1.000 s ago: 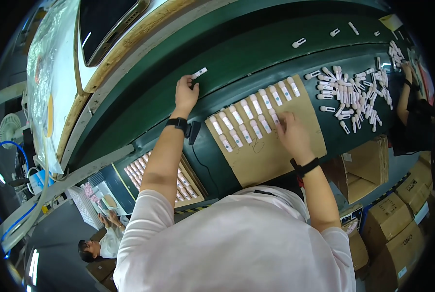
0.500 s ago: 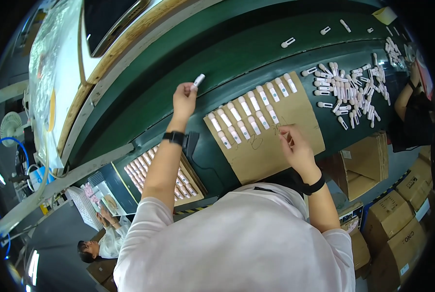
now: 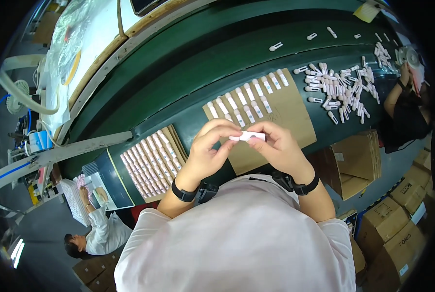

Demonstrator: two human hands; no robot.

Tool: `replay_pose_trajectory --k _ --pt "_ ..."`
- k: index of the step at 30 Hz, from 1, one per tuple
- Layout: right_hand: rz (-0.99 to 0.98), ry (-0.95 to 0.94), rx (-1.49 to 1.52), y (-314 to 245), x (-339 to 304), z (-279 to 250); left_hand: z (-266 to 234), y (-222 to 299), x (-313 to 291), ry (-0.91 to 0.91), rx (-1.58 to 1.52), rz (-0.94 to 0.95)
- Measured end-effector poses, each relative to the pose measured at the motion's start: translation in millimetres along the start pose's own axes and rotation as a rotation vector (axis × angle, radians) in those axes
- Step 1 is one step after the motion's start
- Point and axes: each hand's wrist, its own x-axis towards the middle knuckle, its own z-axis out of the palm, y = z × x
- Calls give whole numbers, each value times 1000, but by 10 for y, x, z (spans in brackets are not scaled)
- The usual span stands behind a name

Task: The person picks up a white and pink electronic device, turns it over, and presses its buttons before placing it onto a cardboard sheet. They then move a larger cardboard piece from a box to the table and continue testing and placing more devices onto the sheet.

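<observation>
Both my hands meet in front of my chest, over the near edge of a brown cardboard sheet (image 3: 295,124). Between them lies a small white tube-like piece (image 3: 251,136). The fingertips of my left hand (image 3: 211,150) pinch its left end, while my right hand (image 3: 282,148) grips the other end between thumb and fingers. Two rows of similar white pieces with pale pink rounded ends (image 3: 249,92) lie side by side on the sheet; my fingers partly cover the near row. A dark band circles each wrist.
A loose pile of the pieces (image 3: 341,90) lies to the right, with several scattered on the green belt (image 3: 198,63) beyond. Another board (image 3: 151,160) full of rows sits at left. Co-workers are at far right and lower left. Cardboard boxes (image 3: 388,216) stand lower right.
My left hand has come back from over the belt with the white piece. My right hand has moved slightly left and taken hold of it too. The view has shifted a little.
</observation>
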Motion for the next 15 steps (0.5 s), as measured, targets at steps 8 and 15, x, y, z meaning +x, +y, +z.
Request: replay_pose_trajectory --k 8,15 --pt "-563 198 -522 -160 -364 86 22 335 -84 -122 -21 -39" --pt "-632 261 -555 -219 -533 125 115 446 -152 -96 -11 0"
